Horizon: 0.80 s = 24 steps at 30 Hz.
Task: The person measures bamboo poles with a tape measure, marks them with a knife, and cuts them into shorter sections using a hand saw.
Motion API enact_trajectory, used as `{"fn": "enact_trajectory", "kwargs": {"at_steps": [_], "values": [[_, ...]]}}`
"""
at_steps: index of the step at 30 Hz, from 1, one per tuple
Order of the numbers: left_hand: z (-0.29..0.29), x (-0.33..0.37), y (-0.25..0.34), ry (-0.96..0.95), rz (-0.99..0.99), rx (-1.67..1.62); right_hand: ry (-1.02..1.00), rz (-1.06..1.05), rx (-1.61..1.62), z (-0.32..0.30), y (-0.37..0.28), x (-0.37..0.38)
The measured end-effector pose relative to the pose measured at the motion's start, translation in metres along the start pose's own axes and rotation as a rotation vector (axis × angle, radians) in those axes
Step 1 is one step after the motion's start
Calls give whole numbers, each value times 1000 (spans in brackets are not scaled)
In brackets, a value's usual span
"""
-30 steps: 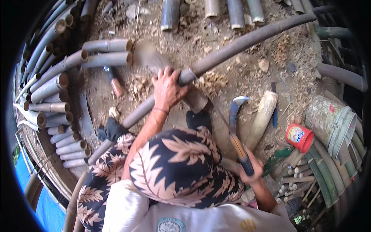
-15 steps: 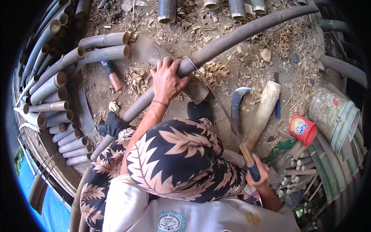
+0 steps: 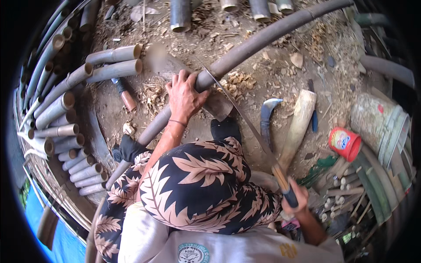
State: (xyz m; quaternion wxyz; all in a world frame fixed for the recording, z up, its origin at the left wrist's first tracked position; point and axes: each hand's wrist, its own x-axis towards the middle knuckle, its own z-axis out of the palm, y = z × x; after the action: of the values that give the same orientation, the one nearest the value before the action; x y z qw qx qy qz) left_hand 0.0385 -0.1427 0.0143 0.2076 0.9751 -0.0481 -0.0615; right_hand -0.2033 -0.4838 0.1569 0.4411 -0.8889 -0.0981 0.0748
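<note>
A long brown bamboo pole (image 3: 267, 40) runs slantwise from the lower left to the upper right. My left hand (image 3: 186, 97) is closed over it from above, fingers wrapped round its far side. In my right hand (image 3: 299, 196), a handsaw (image 3: 249, 120) is gripped by its wood and black handle. Its thin blade lies across the pole just right of my left hand, the tip reaching past the far side. Under the pole sits a wooden block (image 3: 219, 108), partly hidden by my left hand and the pole. My black-clad foot (image 3: 225, 129) is beside the block.
Cut bamboo lengths (image 3: 87, 173) are stacked at the left. A curved-blade knife (image 3: 266, 120), a pale wooden club (image 3: 298, 122), a red tub (image 3: 345, 144) and a dirty bucket (image 3: 379, 120) are on the right. Shavings litter the ground; more bamboo pieces (image 3: 180, 17) stand at the far side.
The saw blade has slid forward across the pole, so more of its tip shows beyond the far side. My left hand keeps its hold, and the whole view has shifted slightly.
</note>
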Motion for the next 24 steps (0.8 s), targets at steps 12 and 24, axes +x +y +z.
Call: {"fn": "enact_trajectory", "kwargs": {"at_steps": [12,24], "values": [[1,3,-2,2,4,-6,-18,64,15,0,0,13],[6,2,-10,1,14,-24,21,62,87,33,24,45]]}}
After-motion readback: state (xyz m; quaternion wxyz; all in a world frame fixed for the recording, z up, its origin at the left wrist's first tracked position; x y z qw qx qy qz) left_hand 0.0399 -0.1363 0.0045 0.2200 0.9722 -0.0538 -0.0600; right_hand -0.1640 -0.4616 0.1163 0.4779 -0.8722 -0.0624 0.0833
